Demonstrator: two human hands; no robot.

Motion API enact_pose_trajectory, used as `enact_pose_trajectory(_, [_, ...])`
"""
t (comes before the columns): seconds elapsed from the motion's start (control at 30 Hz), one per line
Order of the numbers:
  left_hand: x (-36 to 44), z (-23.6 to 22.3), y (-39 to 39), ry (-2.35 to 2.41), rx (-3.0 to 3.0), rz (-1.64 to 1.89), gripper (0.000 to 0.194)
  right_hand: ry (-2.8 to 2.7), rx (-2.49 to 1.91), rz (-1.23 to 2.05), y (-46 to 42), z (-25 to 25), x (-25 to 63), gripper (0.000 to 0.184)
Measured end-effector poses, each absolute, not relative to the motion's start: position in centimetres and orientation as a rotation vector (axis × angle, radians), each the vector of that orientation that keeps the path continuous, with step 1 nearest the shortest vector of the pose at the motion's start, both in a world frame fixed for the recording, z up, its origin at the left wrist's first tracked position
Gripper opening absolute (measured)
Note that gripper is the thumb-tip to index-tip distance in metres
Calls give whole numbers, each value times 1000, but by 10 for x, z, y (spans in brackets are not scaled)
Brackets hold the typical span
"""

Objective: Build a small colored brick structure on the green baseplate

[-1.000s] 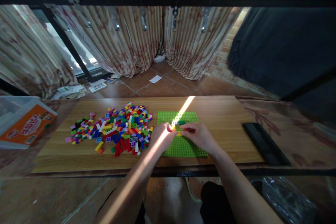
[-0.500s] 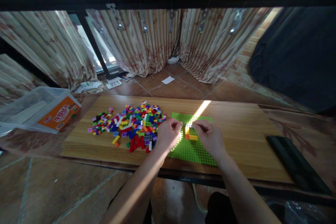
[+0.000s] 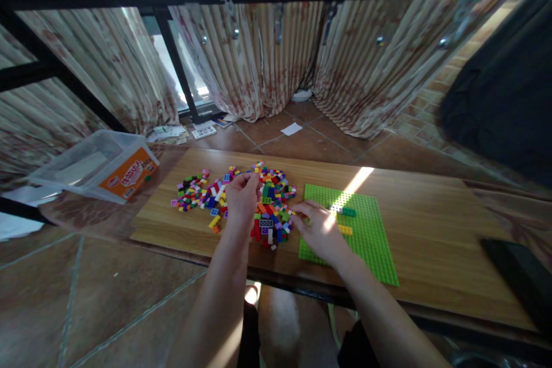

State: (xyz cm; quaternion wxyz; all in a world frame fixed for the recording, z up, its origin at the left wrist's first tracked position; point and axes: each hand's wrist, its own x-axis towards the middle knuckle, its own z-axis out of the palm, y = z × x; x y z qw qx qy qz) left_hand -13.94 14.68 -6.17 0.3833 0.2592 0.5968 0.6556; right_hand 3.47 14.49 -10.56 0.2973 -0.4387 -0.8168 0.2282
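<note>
Bricks (image 3: 266, 222) lay heaped left of the plate (image 3: 364, 247). The left hand (image 3: 241, 198) was above them, the right hand (image 3: 321, 231) over the plate's left edge, both with fingers narrow, any hold unclear.

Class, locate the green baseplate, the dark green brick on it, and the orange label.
Green baseplate (image 3: 372, 247), head view: bare studs.
Dark green brick (image 3: 349, 213), head view: its middle.
Orange label (image 3: 130, 174), head view: its middle.

Place: a home, I judge
Curtains (image 3: 267, 69): long, beige, pleated fabric, reddish floral print
Floor tiles (image 3: 142, 276): large, brown, pale-jointed
</note>
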Motion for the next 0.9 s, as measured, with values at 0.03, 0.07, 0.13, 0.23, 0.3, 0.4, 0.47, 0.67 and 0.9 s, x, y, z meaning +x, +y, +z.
enact_pose_trajectory(0.03, [-141, -62, 146, 1528, 668, 1655, 16, -2187, -1176, 603, 145, -106, 31, 16])
enact_pose_trajectory(0.07, [-143, -62, 145, 1547, 683, 1631, 17, -2198, -1187, 597, 145, -107, 28, 16])
enact_pose_trajectory(0.13, [-146, -63, 144, 1600, 723, 1574, 20, -2205, -1216, 575, 145, -109, 23, 18])
enact_pose_trajectory(0.23, [-152, -67, 143, 1635, 791, 1512, 21, -2212, -1254, 539, 146, -111, 17, 24])
enact_pose_trajectory(0.3, [-155, -72, 143, 1630, 851, 1472, 18, -2229, -1244, 507, 147, -113, 13, 31])
enact_pose_trajectory(0.4, [-158, -79, 143, 1693, 994, 1385, 15, -2275, -1204, 468, 150, -115, 6, 37])
enact_pose_trajectory(0.47, [-159, -83, 143, 1772, 1111, 1312, 16, -2305, -1194, 461, 152, -116, 2, 36])
enact_pose_trajectory(0.67, [-160, -82, 140, 1878, 1337, 1142, 20, -2283, -1209, 527, 156, -113, -5, 22])
enact_pose_trajectory(0.9, [-152, -71, 139, 1884, 1334, 1152, 23, -2125, -1095, 542, 152, -99, 6, 19])
